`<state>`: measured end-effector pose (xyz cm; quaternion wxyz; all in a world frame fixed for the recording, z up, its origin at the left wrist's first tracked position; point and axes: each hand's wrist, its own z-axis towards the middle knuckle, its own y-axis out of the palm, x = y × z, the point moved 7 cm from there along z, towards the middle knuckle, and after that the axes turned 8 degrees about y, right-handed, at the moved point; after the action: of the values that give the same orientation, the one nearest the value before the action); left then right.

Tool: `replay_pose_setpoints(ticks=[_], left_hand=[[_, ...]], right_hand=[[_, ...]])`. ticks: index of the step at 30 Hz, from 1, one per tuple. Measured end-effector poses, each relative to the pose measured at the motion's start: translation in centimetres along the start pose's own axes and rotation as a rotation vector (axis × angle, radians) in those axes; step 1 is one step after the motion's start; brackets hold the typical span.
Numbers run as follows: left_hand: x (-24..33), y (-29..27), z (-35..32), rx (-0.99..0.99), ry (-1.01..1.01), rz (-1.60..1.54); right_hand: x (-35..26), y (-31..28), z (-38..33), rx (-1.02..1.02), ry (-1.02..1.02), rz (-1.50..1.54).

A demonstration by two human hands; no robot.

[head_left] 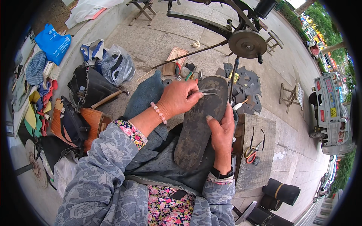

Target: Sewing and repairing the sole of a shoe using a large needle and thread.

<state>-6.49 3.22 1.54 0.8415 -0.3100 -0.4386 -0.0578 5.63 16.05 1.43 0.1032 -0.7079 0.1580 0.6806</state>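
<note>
Your left hand: your left hand (178, 98) is curled tight around a thin metal tool (208, 91). Your fingers pinch it near its back end, and its tips lie flat on the shoe sole (200, 120).

Your right hand: your right hand (222, 132) grips the right edge of the shoe sole. Your thumb presses on the top of it and your other fingers wrap behind it, so you cannot see them.

The shoe sole: it is dark, worn and dusty, with the bottom side facing up. It lies across your lap, its front end pointing away from you, close to the metal wheel (247, 43) of the sewing machine.

The metal tool: it is shiny and has two thin prongs side by side. It touches the upper part of the sole.

On your wrists: a pink bead bracelet (158, 112) is on your left wrist. A dark band (220, 174) is on your right wrist.

Beside you: a wooden block (260, 150) stands just to the right of your right hand. A pair of scissors (253, 150) with red and yellow handles lies on it.

On the ground: a hammer (110, 96) lies to your left, next to a black bag (88, 86).

How many: one sole, one metal tool, one pair of scissors, one hammer, two hands.
</note>
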Motion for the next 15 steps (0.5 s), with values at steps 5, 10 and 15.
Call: replay_pose_setpoints(ticks=[5,10,15], left_hand=[[-0.17,-0.37,0.12,0.019,-0.084,-0.042],[-0.12,-0.1,0.08,0.007,-0.021,-0.011],[-0.61,0.12,-0.04,-0.025,-0.069,-0.019]], right_hand=[[-0.08,-0.02,-0.13,0.008,-0.006,0.018],[-0.03,-0.04,-0.1,0.001,0.028,0.02],[-0.09,0.03,-0.06,-0.007,0.01,0.006]])
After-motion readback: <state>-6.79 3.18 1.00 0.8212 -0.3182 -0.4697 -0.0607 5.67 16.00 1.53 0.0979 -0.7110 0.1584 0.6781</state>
